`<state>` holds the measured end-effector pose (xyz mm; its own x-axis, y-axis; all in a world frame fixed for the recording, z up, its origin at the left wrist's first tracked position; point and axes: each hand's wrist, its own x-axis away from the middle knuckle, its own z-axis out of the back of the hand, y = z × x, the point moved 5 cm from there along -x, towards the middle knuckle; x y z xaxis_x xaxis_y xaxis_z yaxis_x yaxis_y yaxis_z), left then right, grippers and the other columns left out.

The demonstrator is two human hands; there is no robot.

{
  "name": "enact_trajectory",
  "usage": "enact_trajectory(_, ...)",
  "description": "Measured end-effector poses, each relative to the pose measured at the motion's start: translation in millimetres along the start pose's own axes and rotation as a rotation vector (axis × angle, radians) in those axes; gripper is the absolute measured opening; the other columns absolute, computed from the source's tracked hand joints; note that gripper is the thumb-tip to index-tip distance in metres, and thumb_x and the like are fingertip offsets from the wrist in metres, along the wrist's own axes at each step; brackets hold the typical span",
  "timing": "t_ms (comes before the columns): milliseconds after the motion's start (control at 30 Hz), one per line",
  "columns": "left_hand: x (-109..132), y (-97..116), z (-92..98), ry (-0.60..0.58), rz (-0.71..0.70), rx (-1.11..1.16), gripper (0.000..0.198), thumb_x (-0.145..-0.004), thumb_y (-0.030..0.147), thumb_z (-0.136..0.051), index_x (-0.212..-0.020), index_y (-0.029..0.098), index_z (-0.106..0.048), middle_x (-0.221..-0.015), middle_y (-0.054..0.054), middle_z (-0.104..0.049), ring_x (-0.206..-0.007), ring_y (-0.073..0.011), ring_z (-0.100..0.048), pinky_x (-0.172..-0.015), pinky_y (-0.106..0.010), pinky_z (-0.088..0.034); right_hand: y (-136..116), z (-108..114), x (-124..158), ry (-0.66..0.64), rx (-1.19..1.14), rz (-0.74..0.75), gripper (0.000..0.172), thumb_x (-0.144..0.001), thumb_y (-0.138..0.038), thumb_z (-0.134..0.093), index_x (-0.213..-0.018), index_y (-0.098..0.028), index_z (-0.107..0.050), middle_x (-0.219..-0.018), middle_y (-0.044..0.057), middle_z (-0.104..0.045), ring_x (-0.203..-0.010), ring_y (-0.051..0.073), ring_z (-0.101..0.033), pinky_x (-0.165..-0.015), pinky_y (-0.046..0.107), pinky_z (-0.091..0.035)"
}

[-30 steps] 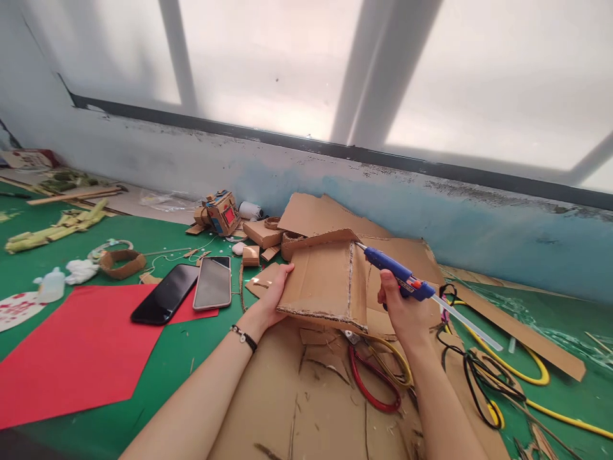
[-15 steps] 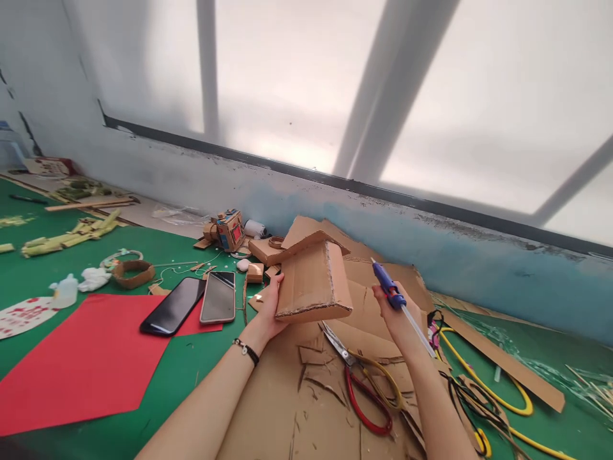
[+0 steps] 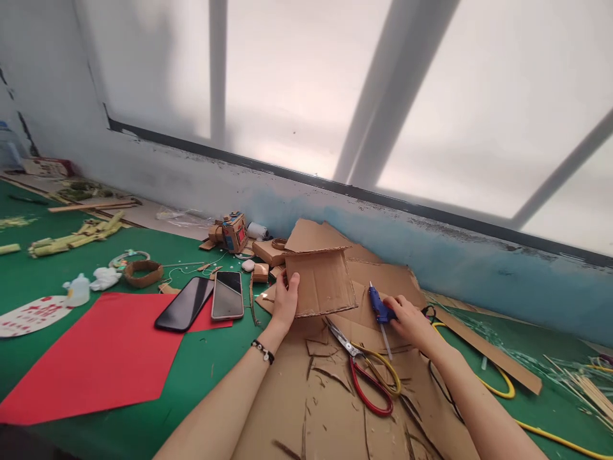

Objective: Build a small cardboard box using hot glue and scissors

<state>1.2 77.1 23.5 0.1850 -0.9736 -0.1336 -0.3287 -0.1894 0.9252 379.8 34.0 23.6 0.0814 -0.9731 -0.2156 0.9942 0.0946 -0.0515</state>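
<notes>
My left hand [image 3: 286, 299] grips the left side of a folded cardboard box [image 3: 322, 284], its thumb lying on the front face. My right hand [image 3: 406, 318] has its fingers around the handle of a blue hot glue gun [image 3: 380, 306], which is low over the cardboard with its nozzle pointing away. A clear glue stick [image 3: 385, 342] sticks out of the gun's back end. Between my hands, scissors [image 3: 357, 354] with one red and one yellow handle lie on a large cardboard sheet [image 3: 272, 409] strewn with scraps.
Two phones [image 3: 184, 305] lie partly on red paper [image 3: 100, 358] to the left. Behind them stand a cardboard ring [image 3: 143, 273] and a small cardboard camera model [image 3: 232, 231]. A yellow cord [image 3: 541, 433] and a cardboard strip [image 3: 493, 351] lie at the right. The wall bounds the table's back.
My right hand has turned over and lowered the glue gun towards the cardboard. The box in my left hand has been tilted, showing its front face more squarely.
</notes>
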Motion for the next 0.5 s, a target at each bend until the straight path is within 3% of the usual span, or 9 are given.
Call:
enact_trajectory(100, 0, 3, 1.8, 0.015, -0.056, -0.047, 0.047, -0.097, 0.051, -0.068, -0.131, 0.021, -0.056, -0.143, -0.017, -0.068, -0.138, -0.0323, -0.063, -0.12, -0.046, -0.045, 5, 6, 0, 0.022, 0.029, -0.005, 0.052, -0.078, -0.003, -0.056, -0.123, -0.025, -0.071, -0.12, 0.012, -0.07, -0.114, 0.031, -0.065, -0.089, 0.038, -0.047)
enact_trajectory(200, -1, 2, 2.7, 0.021, -0.072, -0.072, 0.05, -0.096, 0.054, -0.069, -0.131, 0.022, -0.054, -0.141, -0.018, -0.07, -0.135, -0.0334, -0.065, -0.118, -0.049, -0.048, 6, 15, 3, 0.066, -0.015, 0.01, 0.047, -0.078, -0.006, -0.055, -0.117, -0.025, -0.072, -0.114, 0.011, -0.073, -0.109, 0.031, -0.067, -0.087, 0.038, -0.049)
enact_trajectory(367, 1, 1, -3.1, 0.001, -0.048, -0.048, 0.059, -0.094, 0.06, -0.073, -0.134, 0.021, -0.054, -0.143, -0.018, -0.069, -0.137, -0.0335, -0.065, -0.119, -0.049, -0.048, -16, 39, 20, 0.279, -0.172, -0.04, 0.043, -0.099, -0.032, -0.05, -0.14, -0.023, -0.06, -0.132, 0.014, -0.07, -0.114, 0.028, -0.069, -0.096, 0.042, -0.055)
enact_trajectory(400, 2, 1, -5.3, -0.007, -0.038, -0.034, 0.061, -0.093, 0.061, -0.074, -0.135, 0.021, -0.054, -0.144, -0.018, -0.069, -0.138, -0.0336, -0.064, -0.12, -0.049, -0.047, -27, 45, 26, 0.334, -0.235, -0.068, 0.047, -0.102, -0.043, -0.05, -0.145, -0.023, -0.055, -0.133, 0.014, -0.069, -0.11, 0.027, -0.071, -0.093, 0.04, -0.058)
enact_trajectory(500, 9, 2, -12.1, -0.038, 0.0, 0.013, 0.061, -0.092, 0.062, -0.075, -0.134, 0.021, -0.058, -0.147, -0.018, -0.068, -0.139, -0.0333, -0.063, -0.12, -0.046, -0.049, -70, 55, 49, 0.506, -0.816, -0.204, 0.052, -0.103, -0.06, -0.057, -0.141, -0.025, -0.059, -0.127, 0.01, -0.073, -0.092, 0.022, -0.073, -0.088, 0.038, -0.06)
